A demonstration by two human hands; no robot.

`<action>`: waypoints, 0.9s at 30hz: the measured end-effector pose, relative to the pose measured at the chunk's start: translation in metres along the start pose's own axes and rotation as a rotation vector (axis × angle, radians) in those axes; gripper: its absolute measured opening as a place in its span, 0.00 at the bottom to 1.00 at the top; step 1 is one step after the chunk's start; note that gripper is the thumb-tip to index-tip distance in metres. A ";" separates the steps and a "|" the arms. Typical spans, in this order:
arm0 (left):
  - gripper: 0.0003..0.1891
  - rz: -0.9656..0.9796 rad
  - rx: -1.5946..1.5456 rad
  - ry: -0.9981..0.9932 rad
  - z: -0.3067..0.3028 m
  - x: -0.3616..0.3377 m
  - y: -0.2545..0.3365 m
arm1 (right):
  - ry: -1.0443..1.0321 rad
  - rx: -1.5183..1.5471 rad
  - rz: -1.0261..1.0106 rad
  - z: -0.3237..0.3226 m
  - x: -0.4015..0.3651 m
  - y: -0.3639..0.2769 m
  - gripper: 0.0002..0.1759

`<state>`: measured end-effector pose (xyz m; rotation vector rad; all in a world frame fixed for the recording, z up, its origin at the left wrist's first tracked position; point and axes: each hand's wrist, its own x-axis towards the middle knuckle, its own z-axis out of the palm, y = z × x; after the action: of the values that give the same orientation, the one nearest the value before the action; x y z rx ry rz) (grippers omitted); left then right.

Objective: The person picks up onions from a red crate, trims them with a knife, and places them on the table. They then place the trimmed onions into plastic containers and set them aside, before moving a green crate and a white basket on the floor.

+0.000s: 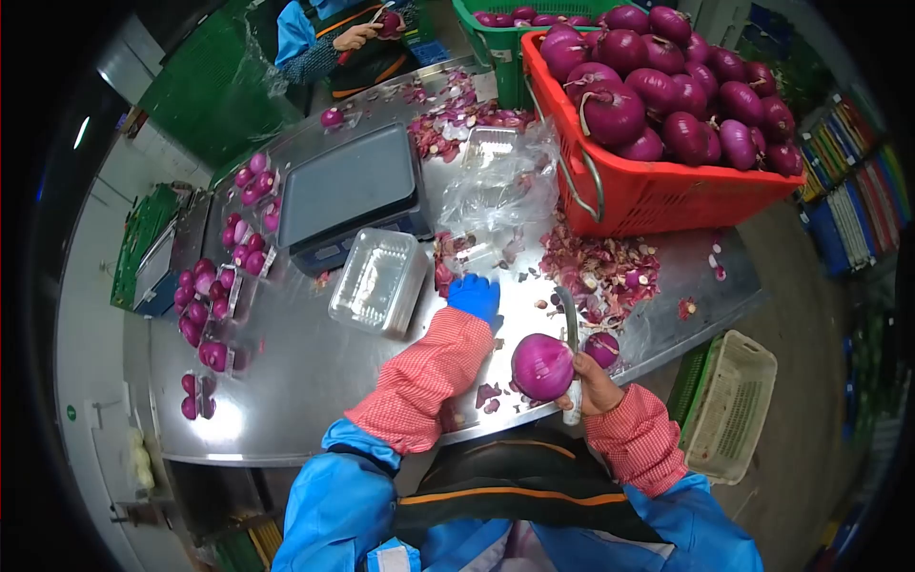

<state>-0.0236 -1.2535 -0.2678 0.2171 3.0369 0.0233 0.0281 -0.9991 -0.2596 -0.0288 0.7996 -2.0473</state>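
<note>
My right hand [597,387], without a glove, is closed around the pale handle of a curved knife [569,319], its blade pointing away from me. The same hand also keeps a large peeled red onion [542,367] against its thumb, at the table's near edge. Just right of the blade lies a smaller red onion [601,349]. In a blue glove, my left hand [474,297] rests on the metal table [315,391], fingers forward and a little apart, among bits of skin. Left of it stands a stack of clear plastic trays [378,280].
A red crate [658,195] heaped with red onions stands at the back right, beside a pile of onion skins [596,276]. A grey scale [353,181] sits behind the trays. Packed onions [205,296] line the left side. Across the table, a person's hands [357,36] work on an onion.
</note>
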 end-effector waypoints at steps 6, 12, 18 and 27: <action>0.08 -0.008 -0.842 0.307 -0.014 -0.012 -0.016 | 0.048 0.068 -0.137 0.015 -0.024 -0.016 0.40; 0.12 0.544 -0.023 -0.103 -0.007 -0.085 -0.008 | 0.252 -0.397 -0.153 0.054 -0.010 -0.034 0.32; 0.16 0.504 -0.636 0.338 -0.065 -0.116 -0.040 | 0.398 -1.654 -0.199 0.070 0.054 0.020 0.41; 0.47 0.602 -0.425 0.627 -0.229 0.083 0.030 | 0.685 -1.368 -0.364 0.047 0.015 -0.008 0.34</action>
<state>-0.1234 -1.2138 -0.0476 1.2718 3.2805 0.9220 0.0282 -1.0323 -0.2219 -0.2557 2.6283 -1.3917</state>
